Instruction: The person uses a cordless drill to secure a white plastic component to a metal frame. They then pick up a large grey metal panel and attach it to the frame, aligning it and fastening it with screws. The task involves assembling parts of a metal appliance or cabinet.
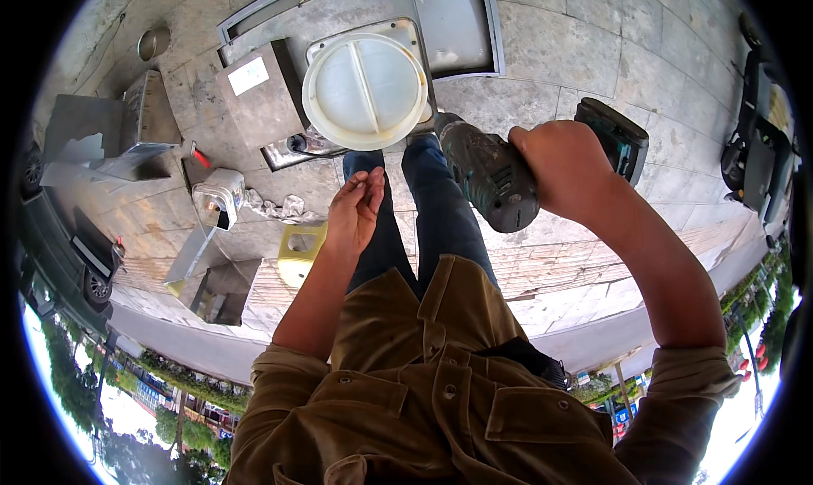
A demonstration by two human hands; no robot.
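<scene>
So the person is standing over a pile of sheet metal ductwork on stone paving, and the right hand (566,165) is wrapped tight around the grip of a cordless drill (495,179), dark green body, scuffed and dusty, with the battery pack sticking out past the wrist on the far side. The drill is up in the air at about waist level, nose pointing down and inward toward the round white damper (366,90) that sits in a grey metal housing (398,11) just past the person's feet. The left hand (356,207) is loose, fingers pinched lightly together like there might be a screw in there, but honestly I can't tell if anything is between them, too small to see. If it were me, I'd get the fastener seated first, bring the drill straight down rather than at an angle, and keep that free hand well off to the side of the bit. The damper is a cream-white plastic ring with a flat disc and one rib across the middle, lying face up and looking pretty clean next to everything else. Off to the person's left there's a small yellow bracket (300,252) and more bent grey metal boxes (144,117) on the ground
</scene>
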